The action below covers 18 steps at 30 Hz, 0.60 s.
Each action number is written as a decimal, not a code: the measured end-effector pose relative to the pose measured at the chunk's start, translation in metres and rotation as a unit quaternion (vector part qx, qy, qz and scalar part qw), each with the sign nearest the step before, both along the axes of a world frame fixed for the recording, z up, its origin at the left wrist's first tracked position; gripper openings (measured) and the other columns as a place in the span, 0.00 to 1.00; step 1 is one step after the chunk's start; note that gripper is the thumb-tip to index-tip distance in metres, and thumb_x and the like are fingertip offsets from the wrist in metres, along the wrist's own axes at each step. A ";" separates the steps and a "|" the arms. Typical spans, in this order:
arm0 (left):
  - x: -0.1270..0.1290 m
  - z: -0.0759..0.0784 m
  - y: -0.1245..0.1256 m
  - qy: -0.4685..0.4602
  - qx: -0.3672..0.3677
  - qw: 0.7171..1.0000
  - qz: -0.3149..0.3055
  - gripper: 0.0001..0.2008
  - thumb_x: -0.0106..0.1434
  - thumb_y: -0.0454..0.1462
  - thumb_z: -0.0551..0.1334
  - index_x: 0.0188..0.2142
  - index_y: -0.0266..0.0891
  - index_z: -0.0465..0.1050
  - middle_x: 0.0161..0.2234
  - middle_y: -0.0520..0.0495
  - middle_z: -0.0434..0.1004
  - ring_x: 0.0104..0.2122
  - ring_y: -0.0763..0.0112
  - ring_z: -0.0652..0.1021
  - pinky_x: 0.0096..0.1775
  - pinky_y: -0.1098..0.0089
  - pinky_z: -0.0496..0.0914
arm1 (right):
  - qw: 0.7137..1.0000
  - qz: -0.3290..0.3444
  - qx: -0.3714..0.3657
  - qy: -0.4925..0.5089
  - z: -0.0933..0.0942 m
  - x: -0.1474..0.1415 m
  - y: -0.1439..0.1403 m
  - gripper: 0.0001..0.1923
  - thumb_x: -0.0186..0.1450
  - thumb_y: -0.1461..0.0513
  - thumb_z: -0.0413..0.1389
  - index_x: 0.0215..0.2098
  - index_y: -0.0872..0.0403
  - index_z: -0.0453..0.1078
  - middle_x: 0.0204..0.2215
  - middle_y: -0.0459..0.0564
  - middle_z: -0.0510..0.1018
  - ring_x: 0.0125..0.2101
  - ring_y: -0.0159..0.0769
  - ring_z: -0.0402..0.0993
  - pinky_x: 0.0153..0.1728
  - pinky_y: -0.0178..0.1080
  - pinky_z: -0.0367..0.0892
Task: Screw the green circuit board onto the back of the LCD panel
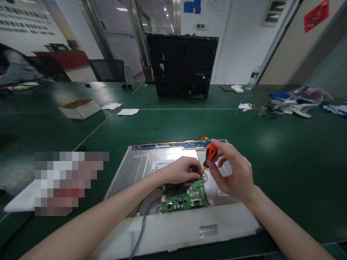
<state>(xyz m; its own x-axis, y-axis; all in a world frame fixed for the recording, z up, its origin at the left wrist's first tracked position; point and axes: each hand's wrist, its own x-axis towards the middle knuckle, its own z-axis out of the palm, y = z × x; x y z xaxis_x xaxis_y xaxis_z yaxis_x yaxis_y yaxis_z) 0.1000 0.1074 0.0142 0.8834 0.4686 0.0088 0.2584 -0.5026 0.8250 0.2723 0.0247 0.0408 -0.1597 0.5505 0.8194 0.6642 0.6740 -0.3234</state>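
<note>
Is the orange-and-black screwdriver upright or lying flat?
The screwdriver is upright but tilted: its handle is in the right hand, its shaft slanting down toward the green circuit board.

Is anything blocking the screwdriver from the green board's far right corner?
Nothing visible does: the screwdriver, in the right hand, points down at that corner of the board. The left hand has its fingers close beside the tip; whether they touch it is unclear.

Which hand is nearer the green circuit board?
Left. The left hand is at the far edge of the green circuit board; the right hand is off to its right, holding a screwdriver.
</note>
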 end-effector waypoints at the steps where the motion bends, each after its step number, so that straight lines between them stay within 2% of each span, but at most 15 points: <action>1: 0.000 0.000 0.000 0.000 0.000 1.000 0.000 0.01 0.58 0.31 0.63 0.31 0.36 0.72 0.28 0.51 0.73 0.30 0.70 0.72 0.33 0.72 0.66 | 1.000 -0.001 0.007 0.001 0.000 0.000 0.000 0.29 0.62 0.68 0.56 0.60 0.51 0.57 0.42 0.51 0.75 0.29 0.30 0.73 0.23 0.32 0.73; 6: -0.001 0.000 0.001 -0.001 -0.001 1.000 -0.002 0.02 0.58 0.31 0.63 0.32 0.36 0.72 0.30 0.50 0.74 0.31 0.70 0.73 0.34 0.71 0.67 | 1.000 0.011 0.030 0.004 0.000 0.001 0.003 0.29 0.61 0.67 0.59 0.58 0.49 0.56 0.35 0.46 0.75 0.27 0.30 0.72 0.21 0.31 0.71; 10: -0.002 -0.002 0.002 -0.009 0.002 1.000 -0.007 0.01 0.58 0.31 0.63 0.31 0.37 0.72 0.30 0.51 0.74 0.31 0.70 0.73 0.34 0.72 0.67 | 1.000 0.007 0.024 0.000 0.001 0.001 0.003 0.29 0.62 0.67 0.59 0.58 0.46 0.58 0.41 0.50 0.73 0.35 0.33 0.74 0.24 0.33 0.73; 14: -0.002 -0.005 0.002 -0.006 0.006 1.000 -0.003 0.02 0.58 0.31 0.63 0.32 0.37 0.72 0.29 0.52 0.73 0.30 0.71 0.73 0.34 0.73 0.66 | 0.999 -0.014 0.028 -0.006 0.004 0.000 0.001 0.28 0.63 0.67 0.57 0.59 0.42 0.60 0.42 0.49 0.70 0.33 0.32 0.74 0.24 0.34 0.74; 18: -0.002 -0.004 0.002 0.003 0.021 1.000 -0.003 0.03 0.58 0.31 0.63 0.33 0.37 0.73 0.30 0.51 0.74 0.31 0.71 0.72 0.34 0.72 0.66 | 1.000 -0.008 0.017 -0.012 0.003 0.000 0.001 0.29 0.64 0.68 0.56 0.61 0.43 0.58 0.42 0.50 0.71 0.33 0.32 0.73 0.27 0.35 0.75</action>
<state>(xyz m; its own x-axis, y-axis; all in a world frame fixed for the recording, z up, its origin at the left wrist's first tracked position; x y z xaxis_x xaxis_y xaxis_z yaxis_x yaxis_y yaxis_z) 0.0981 0.1093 0.0104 0.8861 0.4630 0.0228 0.2609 -0.5387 0.8011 0.2723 0.0260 0.0434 -0.1711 0.5257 0.8333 0.6827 0.6730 -0.2844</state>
